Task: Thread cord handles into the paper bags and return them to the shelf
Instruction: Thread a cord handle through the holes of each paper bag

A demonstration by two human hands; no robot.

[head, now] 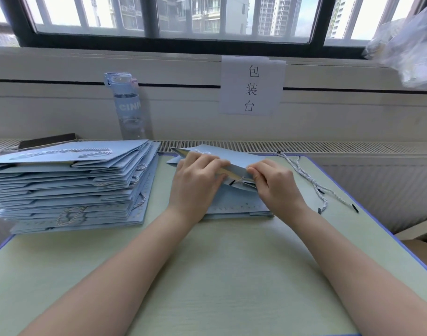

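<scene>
A light blue paper bag point(236, 197) lies flat in the middle of the table with its top edge lifted. My left hand point(195, 180) holds that raised edge from the left. My right hand point(275, 183) pinches the same edge from the right, where a short piece of twisted cord point(239, 181) with a black tip pokes through the paper. Loose white-and-blue cords point(307, 178) with black tips lie on the table to the right of the bag. A tall stack of flat blue bags point(71, 180), many with cord handles, stands at the left.
A clear blue water bottle point(128, 105) stands against the wall behind the stack. A dark phone point(47, 140) lies on the radiator grille at the far left. A paper sign point(251, 86) hangs on the wall. The table point(207, 275) has a blue rim.
</scene>
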